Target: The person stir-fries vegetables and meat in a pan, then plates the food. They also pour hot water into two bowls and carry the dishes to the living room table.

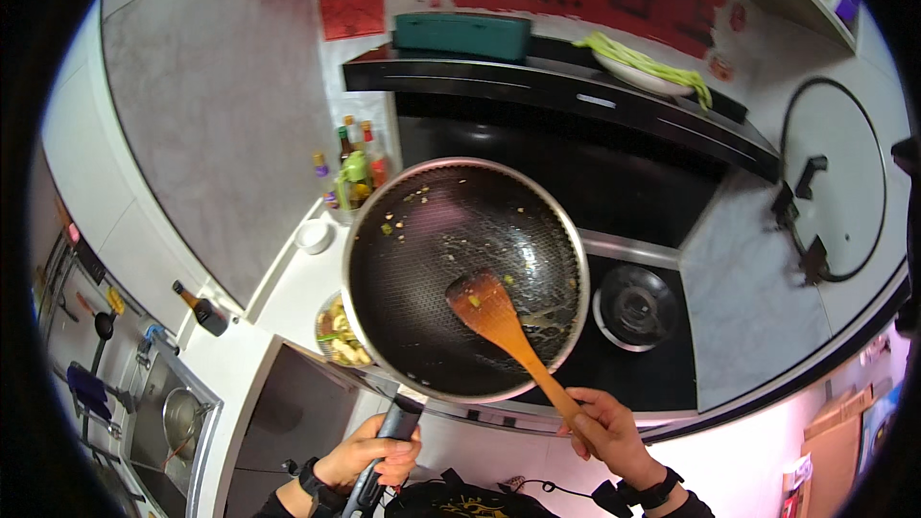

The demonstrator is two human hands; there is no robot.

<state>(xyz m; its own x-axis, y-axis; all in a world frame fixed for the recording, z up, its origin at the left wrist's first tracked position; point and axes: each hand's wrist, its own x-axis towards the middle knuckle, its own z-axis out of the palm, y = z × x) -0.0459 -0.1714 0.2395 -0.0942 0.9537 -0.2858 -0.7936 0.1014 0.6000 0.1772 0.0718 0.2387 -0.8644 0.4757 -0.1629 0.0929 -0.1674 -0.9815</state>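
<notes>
My left hand (380, 449) grips the dark handle (396, 424) of a large wok (403, 288), which is held over the counter edge and the left part of the black cooktop. Bits of food and an oily film cling to the wok's inner surface. My right hand (608, 432) is closed on the handle of a wooden spatula (504, 324). The spatula's blade rests against or just above the wok's inside, with a small yellow-green scrap on it. Just left of the wok, partly covered by it, is a bowl of cooked food (338, 331).
Black cooktop (669, 381) with a burner (636, 307) at right. Range hood (489, 75) above, bearing a green box (460, 36) and a dish of green vegetables (647, 72). Bottles (356, 165) and a white bowl (314, 236) at left; glass lid (842, 187) on the right wall; sink (155, 403) lower left.
</notes>
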